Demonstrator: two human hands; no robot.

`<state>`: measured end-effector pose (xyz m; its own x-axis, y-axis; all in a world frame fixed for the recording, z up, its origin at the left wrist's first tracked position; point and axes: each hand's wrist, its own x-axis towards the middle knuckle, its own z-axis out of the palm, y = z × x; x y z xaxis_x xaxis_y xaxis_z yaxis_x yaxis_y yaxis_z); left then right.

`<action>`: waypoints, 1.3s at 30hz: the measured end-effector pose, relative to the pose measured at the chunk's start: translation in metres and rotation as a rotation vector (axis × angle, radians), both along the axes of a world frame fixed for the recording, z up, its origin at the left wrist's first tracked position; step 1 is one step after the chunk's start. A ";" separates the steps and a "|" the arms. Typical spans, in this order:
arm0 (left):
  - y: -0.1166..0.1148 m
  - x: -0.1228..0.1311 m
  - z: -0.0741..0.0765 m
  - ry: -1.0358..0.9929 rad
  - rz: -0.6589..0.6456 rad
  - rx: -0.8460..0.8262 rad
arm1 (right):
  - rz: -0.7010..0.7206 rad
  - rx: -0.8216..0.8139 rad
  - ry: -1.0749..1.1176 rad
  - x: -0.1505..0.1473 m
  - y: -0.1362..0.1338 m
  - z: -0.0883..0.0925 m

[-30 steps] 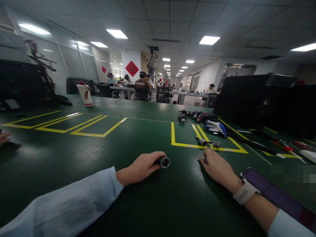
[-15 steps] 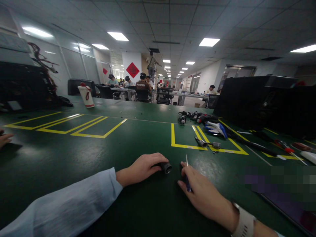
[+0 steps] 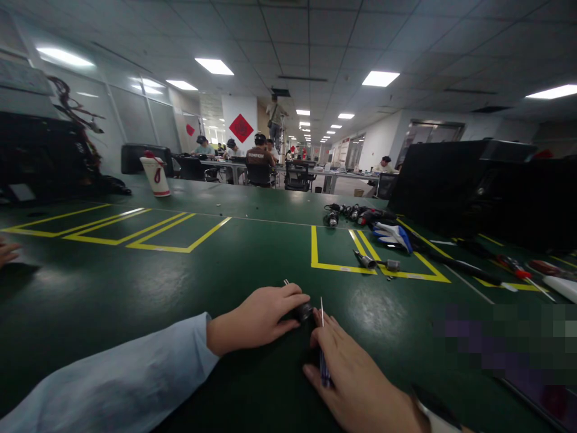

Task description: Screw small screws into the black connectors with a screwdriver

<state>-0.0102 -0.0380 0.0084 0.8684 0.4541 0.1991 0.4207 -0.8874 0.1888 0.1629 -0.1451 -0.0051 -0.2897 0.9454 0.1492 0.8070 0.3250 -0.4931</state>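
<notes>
Low over the green table (image 3: 243, 385), my left hand (image 3: 259, 319) is closed around a dark cylindrical metal part (image 3: 305, 311). The part's round end faces my right hand, and a thin silvery tip shows above my left knuckles. My right hand (image 3: 347, 367) grips a screwdriver (image 3: 323, 355) with a dark blue handle, its slim shaft pointing up and away from me. The right fingertips lie beside the end of the cylinder; whether they touch it I cannot tell.
Two metal connector-like pieces (image 3: 367, 261) lie near yellow tape markings. Behind them are a dark cable bundle (image 3: 332, 218) and a blue-white glove (image 3: 392, 236). A red-handled screwdriver (image 3: 518, 269) is at right. A paper cup (image 3: 155, 174) stands far left; another person's hand (image 3: 6, 251) shows at the left edge.
My right hand has moved left with the screwdriver, close to the cylinder. My left hand has turned slightly, covering more of the cylinder, and a thin silvery tip now shows behind it.
</notes>
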 end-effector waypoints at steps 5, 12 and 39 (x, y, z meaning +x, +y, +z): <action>-0.004 0.003 -0.004 0.010 0.003 0.158 | -0.004 0.073 0.062 0.003 0.000 -0.008; -0.002 0.002 0.000 0.048 -0.171 0.429 | -0.010 -0.002 0.090 0.008 0.003 -0.008; -0.002 0.015 -0.015 -1.049 0.314 -1.351 | -0.349 -0.093 0.937 0.044 0.029 -0.008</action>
